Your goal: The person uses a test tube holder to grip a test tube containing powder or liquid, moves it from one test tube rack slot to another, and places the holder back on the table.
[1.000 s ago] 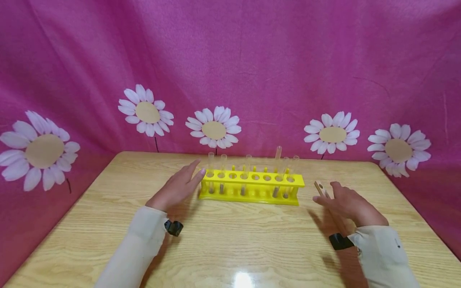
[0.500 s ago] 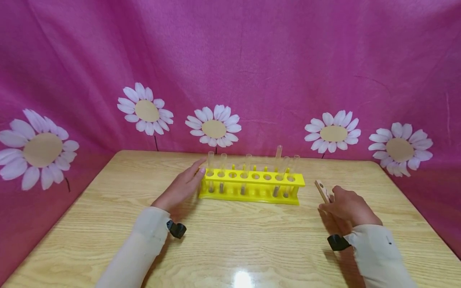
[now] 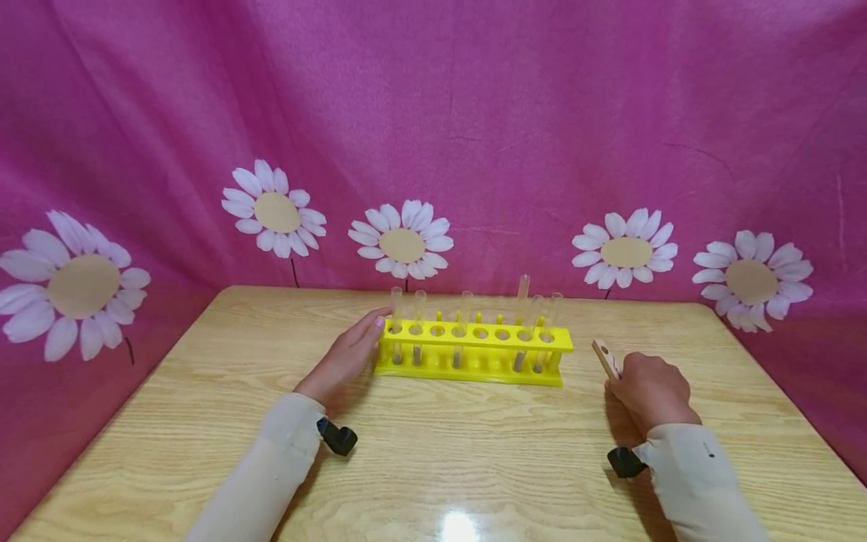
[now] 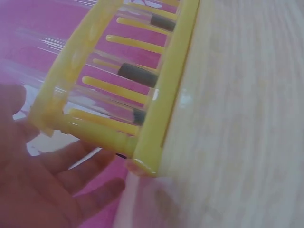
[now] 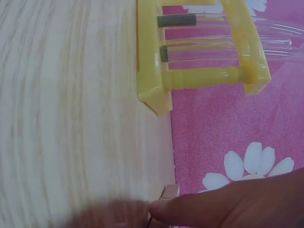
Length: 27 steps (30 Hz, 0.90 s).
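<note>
Test-tube rack (image 3: 489, 373) is touched, apparently for steadying, by spread left hand (image 3: 347, 357); wooden clamp (image 3: 606, 357) is gripped by right hand (image 3: 653, 389)

On the remote feed I'm counting one yellow plastic rack (image 3: 497, 373). Six slim clear tubes (image 3: 463, 305) are standing in it, three towards nine o'clock, three overlapping towards three. I'm seeing two bare hands, the left hand (image 3: 348, 357) at nine o'clock and the right hand (image 3: 652, 385) at three; two pale sleeves (image 3: 271, 452); two black wrist devices (image 3: 337, 436) at eight and four; one flat wooden tool (image 3: 605, 357) at three. Five white-petalled daisies (image 3: 402, 245) are spanning one magenta cloth (image 3: 488, 113) beyond one wood-grain table (image 3: 474, 444).
</note>
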### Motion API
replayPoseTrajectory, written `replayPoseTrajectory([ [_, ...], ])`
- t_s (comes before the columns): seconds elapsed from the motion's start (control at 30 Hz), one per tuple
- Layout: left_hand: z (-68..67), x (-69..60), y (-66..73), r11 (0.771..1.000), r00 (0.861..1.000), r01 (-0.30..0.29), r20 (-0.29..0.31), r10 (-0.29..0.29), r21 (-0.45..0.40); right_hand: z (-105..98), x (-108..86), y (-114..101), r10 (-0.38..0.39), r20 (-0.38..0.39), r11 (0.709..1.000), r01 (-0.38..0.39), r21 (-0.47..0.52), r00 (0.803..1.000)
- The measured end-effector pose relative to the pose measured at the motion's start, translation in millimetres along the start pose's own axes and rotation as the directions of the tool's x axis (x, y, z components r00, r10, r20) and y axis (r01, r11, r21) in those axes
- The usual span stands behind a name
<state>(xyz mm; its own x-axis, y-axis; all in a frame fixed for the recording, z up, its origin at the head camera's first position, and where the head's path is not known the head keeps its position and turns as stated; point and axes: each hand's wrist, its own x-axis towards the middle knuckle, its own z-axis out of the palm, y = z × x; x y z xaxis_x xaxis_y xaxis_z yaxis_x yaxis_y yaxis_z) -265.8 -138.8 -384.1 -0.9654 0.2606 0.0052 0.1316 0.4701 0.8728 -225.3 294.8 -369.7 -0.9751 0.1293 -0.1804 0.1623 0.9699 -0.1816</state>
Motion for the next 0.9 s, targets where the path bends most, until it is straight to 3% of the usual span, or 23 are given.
replayPoseTrajectory([
  [0.27, 3.8, 7.1, -10.6, 0.992, 0.998, -0.032, -0.066, 0.024, -0.121, 0, 0.6, -2, 0.030, -0.002, 1.000, -0.030, -0.004, 1.000],
  [0.57, 5.0, 10.9, -22.5, 0.955, 0.999, -0.036, -0.032, 0.027, -0.296, 0, -0.5, -1, 0.038, -0.008, 0.999, -0.038, 0.001, 0.999],
  [0.77, 7.2, 13.2, -34.5, 0.923, 0.993, -0.119, -0.067, 0.101, -0.365, -1, -0.3, 0, 0.037, -0.010, 0.999, -0.036, 0.013, 0.999],
  [0.9, 8.3, 11.2, -38.5, 0.928, 0.993, -0.114, -0.077, 0.092, -0.355, -1, -0.3, 0, 0.038, -0.004, 0.999, -0.038, 0.016, 0.999],
])
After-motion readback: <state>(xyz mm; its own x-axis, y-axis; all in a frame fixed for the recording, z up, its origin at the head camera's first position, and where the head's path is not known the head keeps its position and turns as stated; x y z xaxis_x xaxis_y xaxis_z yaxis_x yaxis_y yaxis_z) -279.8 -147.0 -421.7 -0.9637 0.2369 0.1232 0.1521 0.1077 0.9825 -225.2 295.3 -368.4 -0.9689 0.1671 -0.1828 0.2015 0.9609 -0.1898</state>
